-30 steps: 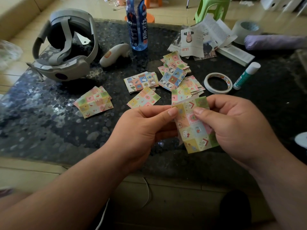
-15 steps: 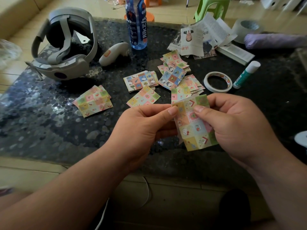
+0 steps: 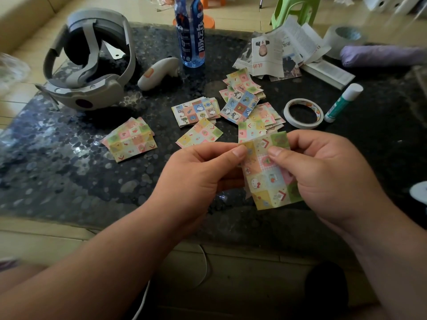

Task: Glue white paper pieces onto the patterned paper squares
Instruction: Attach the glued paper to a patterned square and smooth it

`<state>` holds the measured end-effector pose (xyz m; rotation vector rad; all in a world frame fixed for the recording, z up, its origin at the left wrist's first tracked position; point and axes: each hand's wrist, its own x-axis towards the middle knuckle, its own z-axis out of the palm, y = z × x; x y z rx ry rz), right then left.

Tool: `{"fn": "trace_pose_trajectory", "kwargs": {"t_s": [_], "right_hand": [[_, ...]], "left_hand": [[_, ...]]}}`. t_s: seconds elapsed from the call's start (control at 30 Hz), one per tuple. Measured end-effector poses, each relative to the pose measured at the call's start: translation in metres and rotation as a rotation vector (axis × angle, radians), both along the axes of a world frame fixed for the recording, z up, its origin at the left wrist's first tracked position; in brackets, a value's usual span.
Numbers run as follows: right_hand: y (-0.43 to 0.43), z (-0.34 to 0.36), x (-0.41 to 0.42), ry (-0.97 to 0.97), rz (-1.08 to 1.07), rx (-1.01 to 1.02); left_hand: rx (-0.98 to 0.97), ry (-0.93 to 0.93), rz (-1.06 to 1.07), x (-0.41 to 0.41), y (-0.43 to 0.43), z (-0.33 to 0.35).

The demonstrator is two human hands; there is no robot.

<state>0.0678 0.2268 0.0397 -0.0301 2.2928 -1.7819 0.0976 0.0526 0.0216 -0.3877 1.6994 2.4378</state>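
Across the dark speckled table (image 3: 57, 181) the far clutter is partly lost: the bottle (image 3: 191, 42) is cut off at the top edge, a purple bundle (image 3: 381, 55) runs out of frame on the right, and the far-right corner is blurred. A headset (image 3: 92, 65) fills the far left. Both forearms come in from the bottom. The left hand (image 3: 196, 179) pinches the square (image 3: 268, 176) at its upper left edge between thumb and curled fingers; the right hand (image 3: 328, 172) grips its right side, thumb on the face, fingers curled behind. The square hangs over the table's near edge, patterned face up towards the camera, long axis near upright and leaning left at the top — its back is hidden. Bare tabletop shows between the left stack (image 3: 130, 139) and that near edge. Other squares (image 3: 245, 98) lie heaped beyond the hands, beside a tape ring (image 3: 302, 124) and a glue stick (image 3: 342, 102).
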Motion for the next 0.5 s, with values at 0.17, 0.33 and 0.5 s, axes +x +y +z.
{"fn": "trace_pose_trajectory", "kwargs": {"t_s": [0.17,0.33,0.5], "right_hand": [[-0.0002,0.0007,0.0023,0.038,0.002,0.020],[-0.0044,-0.0060,0.0033,0.114,-0.089,0.049],[-0.0078,-0.0054,0.0039,0.043,-0.112,-0.056]], "left_hand": [[0.010,0.016,0.033,-0.0011,-0.0011,-0.0005],[0.015,0.045,0.049,-0.0007,-0.0020,-0.0006],[0.016,0.068,0.049,-0.0004,-0.0032,0.0005]]}}
